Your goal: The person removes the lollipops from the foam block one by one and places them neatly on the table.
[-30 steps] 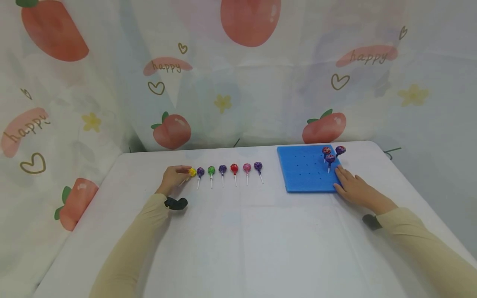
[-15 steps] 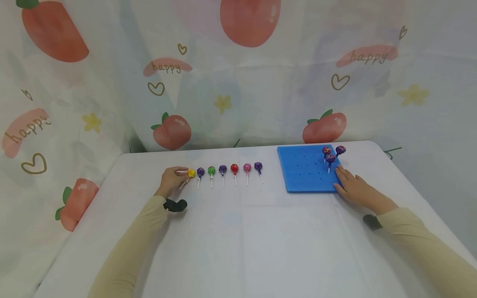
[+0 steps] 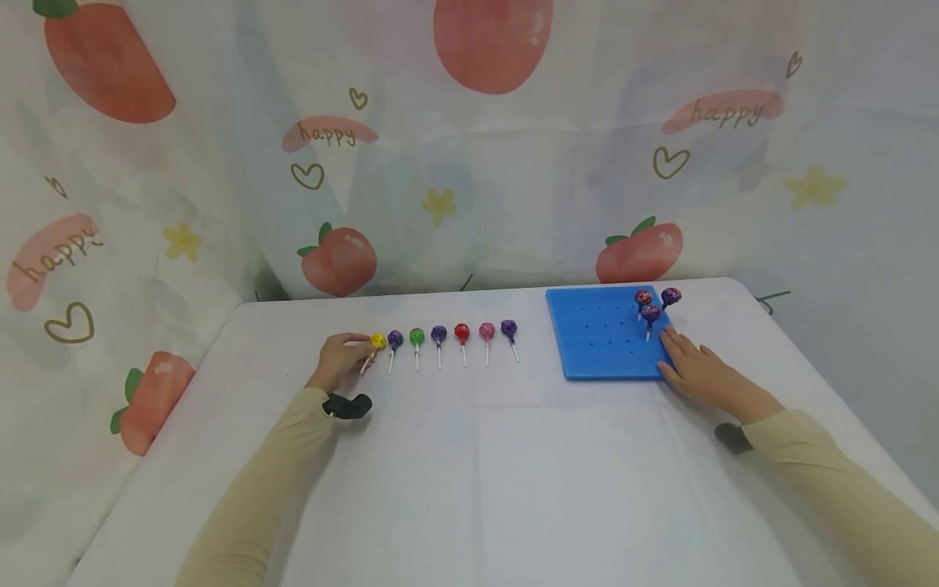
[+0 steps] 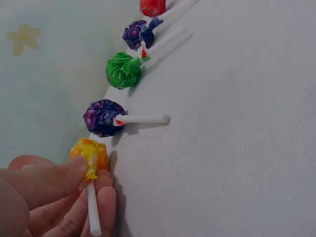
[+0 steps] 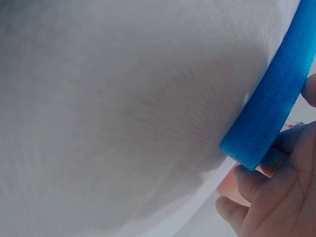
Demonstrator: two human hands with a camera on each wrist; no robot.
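Note:
My left hand (image 3: pixel 341 359) pinches a yellow lollipop (image 4: pixel 90 153) at the left end of a row; the thumb lies on its wrapper and the white stick points toward me. Beside it lie a purple lollipop (image 4: pixel 104 118), a green lollipop (image 4: pixel 122 70) and another purple one, then a red lollipop (image 3: pixel 461 332), a pink lollipop (image 3: pixel 487 330) and a last purple one, all flat on the cloth. On the right, my right hand (image 3: pixel 700 372) rests with extended fingers against the right edge of a blue foam board (image 3: pixel 601 363) dotted with small holes.
Three wrapped lollipops stand upright in the board's far right part, among them a red one (image 3: pixel 643 297) and a purple one (image 3: pixel 650 314). A white cloth (image 3: pixel 469 473) covers the table. Behind and to the left hangs a fruit-printed curtain (image 3: pixel 513 179).
The yellow lollipop's stick has swung into view below my left hand and its head has tilted. That hand has shifted slightly lower. My right hand has stayed at the board.

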